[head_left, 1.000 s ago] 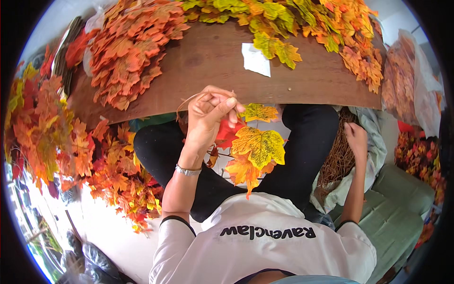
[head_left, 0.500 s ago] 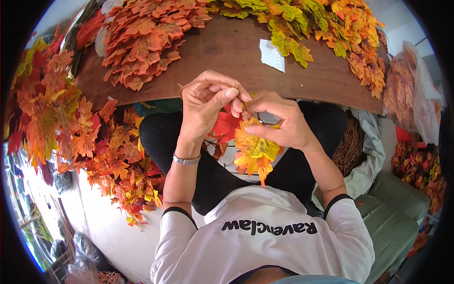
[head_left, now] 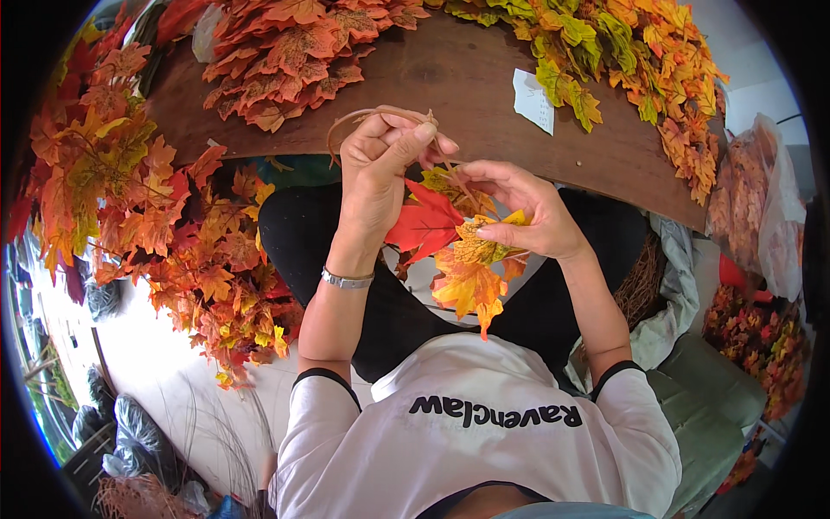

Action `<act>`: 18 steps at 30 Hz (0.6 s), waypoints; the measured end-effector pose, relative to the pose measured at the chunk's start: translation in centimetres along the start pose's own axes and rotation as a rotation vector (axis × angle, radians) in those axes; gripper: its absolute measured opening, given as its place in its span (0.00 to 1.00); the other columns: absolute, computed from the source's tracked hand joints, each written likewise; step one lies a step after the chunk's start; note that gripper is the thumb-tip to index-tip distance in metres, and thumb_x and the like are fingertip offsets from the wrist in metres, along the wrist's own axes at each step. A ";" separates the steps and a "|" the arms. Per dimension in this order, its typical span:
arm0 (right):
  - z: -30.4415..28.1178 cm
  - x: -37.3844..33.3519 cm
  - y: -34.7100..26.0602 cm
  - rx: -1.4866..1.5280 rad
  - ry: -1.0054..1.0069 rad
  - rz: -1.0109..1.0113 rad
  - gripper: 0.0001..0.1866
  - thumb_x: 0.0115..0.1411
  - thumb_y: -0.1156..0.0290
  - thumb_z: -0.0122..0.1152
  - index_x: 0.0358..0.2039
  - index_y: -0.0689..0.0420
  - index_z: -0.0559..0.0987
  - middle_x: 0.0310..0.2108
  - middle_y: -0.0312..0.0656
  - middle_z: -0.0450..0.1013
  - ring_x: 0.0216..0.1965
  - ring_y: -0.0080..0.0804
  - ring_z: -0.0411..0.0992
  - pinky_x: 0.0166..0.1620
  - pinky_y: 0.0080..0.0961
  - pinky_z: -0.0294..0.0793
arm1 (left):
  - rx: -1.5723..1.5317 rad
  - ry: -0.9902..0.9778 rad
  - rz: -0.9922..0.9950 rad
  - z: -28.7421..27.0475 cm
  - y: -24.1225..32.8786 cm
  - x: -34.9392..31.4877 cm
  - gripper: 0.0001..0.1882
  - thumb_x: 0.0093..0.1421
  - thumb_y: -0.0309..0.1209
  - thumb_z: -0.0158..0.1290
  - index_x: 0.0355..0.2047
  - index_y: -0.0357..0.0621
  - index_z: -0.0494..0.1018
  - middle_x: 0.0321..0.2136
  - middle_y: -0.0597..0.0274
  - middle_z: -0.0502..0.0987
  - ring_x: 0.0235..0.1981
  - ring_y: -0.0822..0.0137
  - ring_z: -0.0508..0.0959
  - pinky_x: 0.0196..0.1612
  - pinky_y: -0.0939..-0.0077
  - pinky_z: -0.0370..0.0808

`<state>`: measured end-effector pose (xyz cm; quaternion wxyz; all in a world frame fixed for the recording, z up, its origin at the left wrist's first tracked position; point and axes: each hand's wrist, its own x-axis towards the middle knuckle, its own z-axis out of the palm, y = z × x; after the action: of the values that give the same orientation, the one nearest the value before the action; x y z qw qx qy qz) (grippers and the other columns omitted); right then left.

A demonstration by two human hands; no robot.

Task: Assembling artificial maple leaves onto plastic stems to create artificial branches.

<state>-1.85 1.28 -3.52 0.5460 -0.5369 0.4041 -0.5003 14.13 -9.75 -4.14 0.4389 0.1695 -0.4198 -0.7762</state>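
Above my lap, my left hand (head_left: 376, 164) pinches a thin brown strip (head_left: 346, 118) that loops behind its fingers; it could be tape or a flexible stem. The strip runs down toward a small spray of artificial maple leaves. On that spray are a red leaf (head_left: 425, 222) and a yellow-orange leaf (head_left: 469, 281) hanging lowest. My right hand (head_left: 540, 210) is closed about the spray's stem and a yellow leaf, its thumb lying over the leaf. Exactly where the strip meets the stem is partly hidden by fingers.
A brown wooden table (head_left: 450, 82) curves ahead of me, bearing stacks of orange leaves (head_left: 290, 56), green leaves (head_left: 575, 60) and a white paper (head_left: 533, 101). Leaf sprays (head_left: 207, 268) crowd my left. At right are a bagged leaf pile (head_left: 748, 190) and a green padded seat (head_left: 692, 432).
My left hand has risen slightly, and more of the brown strip shows. My right hand has shifted a little right, and the spray has turned, showing its red leaf more fully.
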 end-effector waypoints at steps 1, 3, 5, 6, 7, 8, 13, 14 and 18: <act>-0.1 0.1 -0.1 -0.002 -0.014 -0.007 0.28 0.47 0.79 0.59 0.50 0.64 0.63 0.48 0.44 0.64 0.53 0.31 0.60 0.56 0.28 0.56 | -0.001 0.004 0.002 -0.2 0.0 -0.1 0.04 0.55 0.25 0.50 0.30 0.37 0.70 0.24 0.54 0.76 0.25 0.73 0.74 0.30 0.82 0.67; -0.3 0.2 0.1 -0.030 -0.027 -0.010 0.28 0.47 0.79 0.59 0.50 0.64 0.63 0.48 0.44 0.64 0.52 0.31 0.61 0.56 0.28 0.56 | -0.009 0.022 -0.001 -0.5 0.1 -0.2 0.04 0.55 0.25 0.50 0.30 0.37 0.70 0.24 0.54 0.76 0.25 0.73 0.74 0.31 0.82 0.67; -0.1 0.5 0.2 -0.054 -0.040 -0.010 0.28 0.46 0.79 0.59 0.50 0.63 0.64 0.48 0.44 0.64 0.52 0.31 0.61 0.56 0.28 0.56 | -0.007 0.034 0.014 -0.8 0.1 -0.2 0.04 0.55 0.25 0.50 0.29 0.37 0.69 0.24 0.54 0.76 0.25 0.73 0.74 0.30 0.82 0.67; 0.1 0.7 0.1 -0.057 -0.029 -0.006 0.28 0.46 0.80 0.60 0.50 0.64 0.64 0.47 0.44 0.65 0.52 0.31 0.61 0.56 0.28 0.57 | -0.004 0.043 0.025 -0.9 0.2 -0.3 0.03 0.55 0.25 0.50 0.29 0.37 0.69 0.24 0.53 0.76 0.25 0.73 0.74 0.30 0.82 0.67; 0.2 0.8 0.0 -0.059 -0.018 -0.001 0.28 0.46 0.80 0.60 0.49 0.64 0.65 0.47 0.44 0.65 0.51 0.31 0.62 0.56 0.27 0.57 | -0.005 0.048 0.025 -1.0 0.2 -0.3 0.03 0.55 0.25 0.50 0.29 0.37 0.69 0.24 0.53 0.76 0.25 0.73 0.74 0.30 0.82 0.67; 0.2 1.0 0.1 -0.059 -0.022 0.001 0.28 0.46 0.80 0.60 0.49 0.64 0.65 0.47 0.44 0.65 0.51 0.31 0.62 0.56 0.27 0.57 | 0.000 0.075 0.030 -1.0 0.3 -0.2 0.03 0.55 0.25 0.50 0.29 0.37 0.69 0.24 0.53 0.76 0.25 0.73 0.74 0.30 0.82 0.67; -0.4 1.6 0.6 0.049 -0.020 0.078 0.28 0.46 0.78 0.61 0.49 0.66 0.64 0.44 0.46 0.67 0.49 0.33 0.64 0.54 0.30 0.59 | -0.004 0.168 0.052 -0.9 0.5 0.1 0.03 0.55 0.25 0.50 0.28 0.37 0.68 0.24 0.53 0.76 0.24 0.73 0.74 0.29 0.84 0.67; -0.3 1.6 0.5 0.049 -0.022 0.079 0.28 0.46 0.78 0.61 0.49 0.66 0.64 0.44 0.46 0.67 0.49 0.33 0.64 0.54 0.30 0.59 | -0.009 0.162 0.050 -1.0 0.6 0.2 0.03 0.55 0.24 0.50 0.28 0.37 0.68 0.24 0.53 0.76 0.23 0.73 0.74 0.29 0.84 0.67; -0.4 1.7 0.4 0.000 -0.028 0.071 0.28 0.44 0.77 0.62 0.47 0.67 0.65 0.42 0.47 0.68 0.48 0.33 0.65 0.53 0.29 0.61 | -0.017 0.125 0.043 -1.1 0.4 0.2 0.03 0.55 0.24 0.50 0.28 0.37 0.68 0.24 0.54 0.76 0.24 0.73 0.74 0.29 0.84 0.68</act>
<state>-1.86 -0.46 -3.77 0.5692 -0.5289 0.4153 -0.4731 14.97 -10.59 -4.47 0.4820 0.2048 -0.3887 -0.7581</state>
